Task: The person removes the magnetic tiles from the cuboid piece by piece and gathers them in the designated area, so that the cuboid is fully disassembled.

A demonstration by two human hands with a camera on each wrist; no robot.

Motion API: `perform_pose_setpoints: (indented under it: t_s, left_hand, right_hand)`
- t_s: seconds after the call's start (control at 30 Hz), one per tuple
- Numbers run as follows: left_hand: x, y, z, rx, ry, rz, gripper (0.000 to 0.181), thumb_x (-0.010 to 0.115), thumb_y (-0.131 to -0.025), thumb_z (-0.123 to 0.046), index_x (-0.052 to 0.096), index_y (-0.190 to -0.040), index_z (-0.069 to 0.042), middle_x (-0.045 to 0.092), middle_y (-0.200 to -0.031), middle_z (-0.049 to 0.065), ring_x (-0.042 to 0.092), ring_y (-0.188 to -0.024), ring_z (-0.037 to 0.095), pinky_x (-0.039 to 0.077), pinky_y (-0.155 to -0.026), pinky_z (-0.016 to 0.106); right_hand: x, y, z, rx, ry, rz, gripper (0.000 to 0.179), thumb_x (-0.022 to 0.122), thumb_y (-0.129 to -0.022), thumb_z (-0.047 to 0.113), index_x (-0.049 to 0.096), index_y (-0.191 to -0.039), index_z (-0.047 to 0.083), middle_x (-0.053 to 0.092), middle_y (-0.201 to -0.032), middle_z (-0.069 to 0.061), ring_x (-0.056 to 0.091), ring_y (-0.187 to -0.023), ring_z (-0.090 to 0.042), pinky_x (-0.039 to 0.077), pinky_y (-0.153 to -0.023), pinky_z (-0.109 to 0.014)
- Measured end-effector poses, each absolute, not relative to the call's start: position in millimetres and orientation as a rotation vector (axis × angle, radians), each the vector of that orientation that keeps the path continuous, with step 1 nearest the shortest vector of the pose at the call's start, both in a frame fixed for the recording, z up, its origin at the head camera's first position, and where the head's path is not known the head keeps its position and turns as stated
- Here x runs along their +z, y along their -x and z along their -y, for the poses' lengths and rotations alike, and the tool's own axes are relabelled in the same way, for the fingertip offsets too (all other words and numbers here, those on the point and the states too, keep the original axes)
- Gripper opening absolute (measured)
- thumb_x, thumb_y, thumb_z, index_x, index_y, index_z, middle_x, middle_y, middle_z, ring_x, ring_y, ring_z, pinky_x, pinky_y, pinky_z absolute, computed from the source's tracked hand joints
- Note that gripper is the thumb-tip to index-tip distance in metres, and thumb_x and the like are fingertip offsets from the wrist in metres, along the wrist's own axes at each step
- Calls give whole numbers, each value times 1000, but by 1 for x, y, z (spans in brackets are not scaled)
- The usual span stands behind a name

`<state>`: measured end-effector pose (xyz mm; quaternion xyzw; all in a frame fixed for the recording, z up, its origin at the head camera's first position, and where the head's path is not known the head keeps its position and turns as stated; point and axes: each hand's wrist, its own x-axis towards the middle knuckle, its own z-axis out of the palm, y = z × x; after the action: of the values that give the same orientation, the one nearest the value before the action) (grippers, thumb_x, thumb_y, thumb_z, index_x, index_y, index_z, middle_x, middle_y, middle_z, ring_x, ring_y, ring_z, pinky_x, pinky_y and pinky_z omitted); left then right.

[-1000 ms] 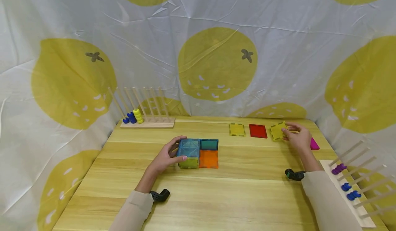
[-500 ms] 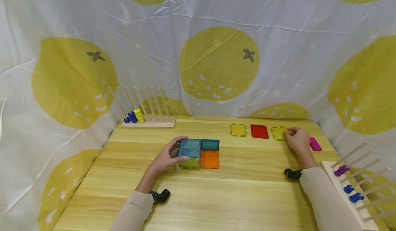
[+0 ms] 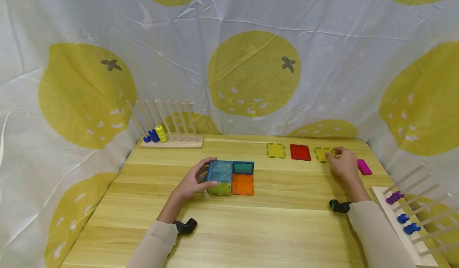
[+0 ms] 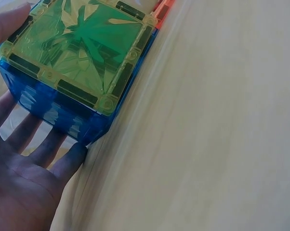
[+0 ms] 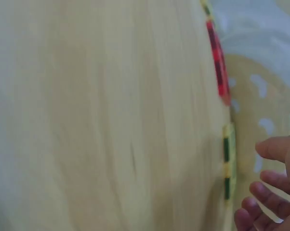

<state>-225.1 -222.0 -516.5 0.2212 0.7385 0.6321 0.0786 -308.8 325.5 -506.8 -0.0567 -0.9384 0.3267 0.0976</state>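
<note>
Clasps a box (image 3: 220, 171) between thumb and fingers of the left hand (image 3: 191, 183), mid-desk (image 3: 272, 232), beside a flat orange tile (image 3: 242, 184). Hovers with the right hand (image 3: 344, 163), fingers loosely spread, by the rightmost yellow tile (image 3: 320, 155), near a red tile (image 3: 300, 152).

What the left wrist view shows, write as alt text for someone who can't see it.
A person's left hand holds a translucent plastic box, its square yellow tile facing the camera, its blue side near the fingers. A sliver of orange tile shows at top; pale wooden tabletop fills the right.
</note>
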Motion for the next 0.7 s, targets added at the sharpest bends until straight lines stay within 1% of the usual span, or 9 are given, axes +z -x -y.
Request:
perform_pose_setpoints:
  t_s: [0.1, 0.17, 0.2, 0.27, 0.37, 0.4, 0.47, 0.53, 0.7]
  left_hand:
    - [-516, 226, 223, 1889, -675, -2214, 79, 77, -92, -10, 35, -159, -11, 33, -164, 16, 36, -150, 36, 28, -122, 60]
    - [-517, 226, 223, 1883, -678, -2218, 77, 77, -92, -9, 37, -158, -13, 33, -164, 17, 36, -151, 35, 28, -122, 60]
    - [-517, 227, 223, 1879, -680, -2220, 76, 77, -93, -9, 38, -158, -14, 33, -164, 17, 36, -150, 35, 30, -121, 60]
    - [-518, 227, 224, 1874, -683, -2222, 75, 76, -93, -8, 39, -157, -14, 36, -163, 13, 37, -150, 35, 34, -120, 57]
    - [-517, 226, 225, 1873, -674, -2216, 72, 76, -93, -8, 41, -156, -18, 40, -160, 8, 39, -148, 34, 40, -118, 51]
    - [-517, 226, 225, 1873, -672, -2212, 72, 76, -93, -8, 42, -155, -18, 40, -160, 7, 40, -148, 34, 41, -117, 49]
    - [-516, 225, 225, 1872, -669, -2208, 71, 77, -92, -8, 42, -154, -18, 41, -159, 7, 41, -147, 34, 43, -117, 44]
    - [-515, 225, 225, 1871, -661, -2204, 71, 77, -92, -9, 43, -154, -17, 42, -157, 7, 42, -145, 33, 45, -115, 40]
    - [-515, 226, 226, 1870, -670, -2194, 70, 78, -91, -9, 44, -152, -16, 45, -154, 11, 47, -140, 34, 51, -107, 31]
  right_hand:
    - [-499, 299, -314, 1031, 70, 2751, 52, 63, -102, 32, 58, -138, -6, 61, -130, -31, 59, -114, -47, 51, -92, -60]
    - [-494, 293, -306, 1071, 8, 2718, 50, 64, -102, 29, 58, -138, -5, 62, -128, -30, 60, -113, -46, 52, -91, -58]
    - [-492, 290, -302, 1090, -14, 2708, 49, 64, -102, 29, 59, -138, -4, 63, -128, -29, 61, -112, -46, 53, -89, -54]
    - [-488, 286, -294, 1106, -70, 2687, 46, 66, -102, 28, 61, -136, -3, 66, -125, -27, 64, -110, -44, 55, -85, -41]
    - [-486, 280, -282, 1182, -136, 2663, 44, 67, -101, 28, 62, -135, 0, 67, -125, -24, 66, -111, -42, 50, -80, -17]
    - [-486, 278, -278, 1205, -159, 2658, 44, 68, -101, 28, 62, -135, 0, 67, -126, -24, 66, -111, -42, 47, -79, -11]
    - [-487, 275, -271, 1260, -211, 2650, 44, 68, -101, 29, 63, -135, 2, 67, -126, -23, 65, -113, -41, 44, -78, -5]
    - [-488, 273, -264, 1304, -268, 2652, 44, 69, -101, 31, 63, -135, 5, 67, -127, -22, 65, -115, -39, 45, -81, -4]
    - [-486, 267, -244, 1375, -432, 2710, 46, 69, -100, 36, 60, -140, 16, 67, -132, -15, 65, -117, -30, 53, -88, -18]
